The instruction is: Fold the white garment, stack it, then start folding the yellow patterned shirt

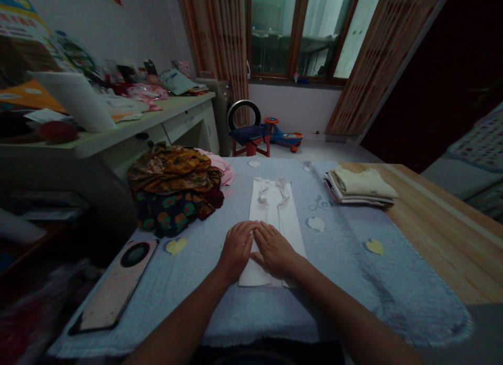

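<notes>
A white garment (291, 226) with ruffled trim near its far end lies folded into a long, narrow strip on the blue blanket. My left hand (236, 248) rests on its left edge, fingers stretched forward and slightly bent. Beside it, my right hand (274, 249) lies flat on the cloth with the thumb out to the left. The fingertips of both hands meet near the middle of the strip. Parts of the garment under my palms are hidden.
A heap of patterned clothes (173, 186) sits on the left, a folded stack (361, 186) on the right. A pink phone (118, 286) lies near the left edge of the blue blanket (338, 281). Beyond the table stand a chair (249, 134) and a ride-on toy (285, 137).
</notes>
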`<state>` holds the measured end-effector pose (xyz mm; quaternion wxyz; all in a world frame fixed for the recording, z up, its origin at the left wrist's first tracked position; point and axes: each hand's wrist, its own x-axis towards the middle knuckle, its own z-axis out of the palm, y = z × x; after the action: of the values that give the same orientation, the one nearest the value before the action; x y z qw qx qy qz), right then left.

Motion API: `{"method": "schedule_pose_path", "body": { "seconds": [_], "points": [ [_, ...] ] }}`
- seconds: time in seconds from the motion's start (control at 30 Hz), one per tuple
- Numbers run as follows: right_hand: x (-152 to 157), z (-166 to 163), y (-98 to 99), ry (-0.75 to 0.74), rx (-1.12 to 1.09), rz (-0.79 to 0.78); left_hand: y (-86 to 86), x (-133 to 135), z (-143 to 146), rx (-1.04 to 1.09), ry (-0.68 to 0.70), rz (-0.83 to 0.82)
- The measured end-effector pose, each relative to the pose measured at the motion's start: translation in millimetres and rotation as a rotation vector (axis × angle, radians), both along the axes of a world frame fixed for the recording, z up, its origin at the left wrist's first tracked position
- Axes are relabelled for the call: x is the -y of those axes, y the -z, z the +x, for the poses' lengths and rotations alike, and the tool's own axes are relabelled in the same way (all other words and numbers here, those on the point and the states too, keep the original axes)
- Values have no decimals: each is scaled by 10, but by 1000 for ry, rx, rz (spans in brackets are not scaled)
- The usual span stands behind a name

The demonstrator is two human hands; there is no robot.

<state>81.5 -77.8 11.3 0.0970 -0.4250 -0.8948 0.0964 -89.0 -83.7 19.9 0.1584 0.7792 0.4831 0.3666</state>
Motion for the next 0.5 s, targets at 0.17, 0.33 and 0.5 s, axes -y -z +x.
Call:
{"method": "schedule_pose_path", "body": {
  "seconds": [0.17,0.33,0.5],
  "points": [
    [279,49,-27,-23,2,-78,131,-38,-31,-34,8,-10],
    [531,74,-88,-44,-21,-184,263,-78,-58,-101,11,-10],
    [741,161,-288,-95,-80,-281,243,-71,-28,-262,31,-32]
  ]
}}
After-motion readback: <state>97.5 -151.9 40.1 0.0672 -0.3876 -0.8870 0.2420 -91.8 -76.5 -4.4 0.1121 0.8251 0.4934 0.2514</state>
